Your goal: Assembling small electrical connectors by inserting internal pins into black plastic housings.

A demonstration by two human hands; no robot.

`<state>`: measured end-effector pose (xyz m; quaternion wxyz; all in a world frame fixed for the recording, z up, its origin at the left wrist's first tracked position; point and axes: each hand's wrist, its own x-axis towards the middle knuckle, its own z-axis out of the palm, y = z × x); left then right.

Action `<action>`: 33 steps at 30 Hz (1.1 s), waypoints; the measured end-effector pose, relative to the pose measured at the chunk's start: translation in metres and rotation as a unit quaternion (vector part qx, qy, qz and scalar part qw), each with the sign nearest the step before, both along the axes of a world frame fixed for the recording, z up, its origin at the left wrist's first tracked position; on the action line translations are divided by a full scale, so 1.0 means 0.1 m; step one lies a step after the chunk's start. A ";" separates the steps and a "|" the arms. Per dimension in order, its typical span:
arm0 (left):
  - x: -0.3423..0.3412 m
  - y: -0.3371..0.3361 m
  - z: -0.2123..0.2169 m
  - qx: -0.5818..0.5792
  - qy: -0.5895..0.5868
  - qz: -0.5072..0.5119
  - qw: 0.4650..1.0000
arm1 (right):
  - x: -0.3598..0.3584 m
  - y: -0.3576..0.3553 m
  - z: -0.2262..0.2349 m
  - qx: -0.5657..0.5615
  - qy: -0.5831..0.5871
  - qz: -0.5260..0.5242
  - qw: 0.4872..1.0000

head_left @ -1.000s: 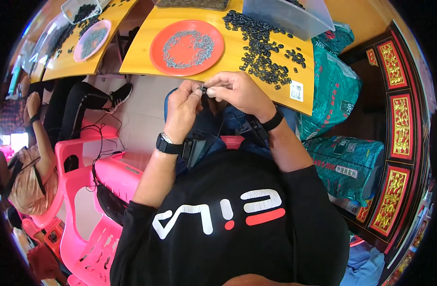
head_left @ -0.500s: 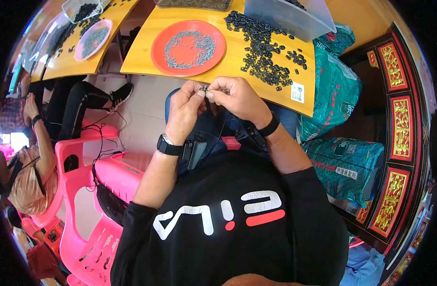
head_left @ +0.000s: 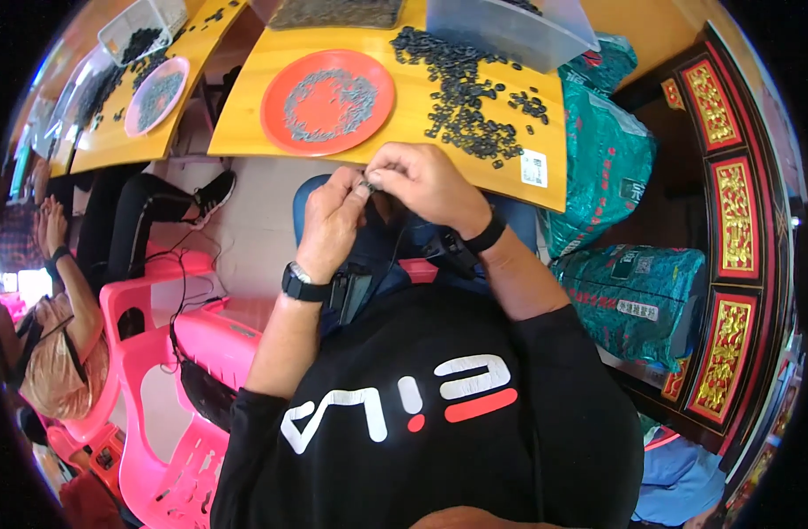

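Both hands meet in front of the table's near edge, above my lap. Thumb and fingers of my left hand [head_left: 330,216] pinch a small dark piece [head_left: 367,185], mostly covered by the fingertips. My right hand [head_left: 429,187] comes in from the other side, its thumb and forefinger closed on the same piece. Just beyond the hands lies a round red plate [head_left: 327,108] with a ring of small grey screw-like pieces [head_left: 355,93]. To its right, many small black plastic parts [head_left: 474,101] are spread over the yellow table [head_left: 245,115].
A clear plastic bin [head_left: 510,40] and a shallow tray [head_left: 338,12] stand at the back. Green sacks [head_left: 629,300] and a carved cabinet [head_left: 734,220] are on the right. Left are a pink chair [head_left: 131,397], a second table [head_left: 96,154] and another person [head_left: 65,344].
The view has shifted slightly, so the table sits lower and further left. My right hand has turned a little, its fingers more arched over the small piece.
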<state>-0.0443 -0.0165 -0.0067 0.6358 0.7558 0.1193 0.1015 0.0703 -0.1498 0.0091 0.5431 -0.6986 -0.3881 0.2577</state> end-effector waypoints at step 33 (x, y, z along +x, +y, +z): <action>-0.03 0.06 0.03 -0.109 -0.052 0.050 0.991 | 1.78 -1.56 -0.23 -0.362 -0.192 -0.424 0.808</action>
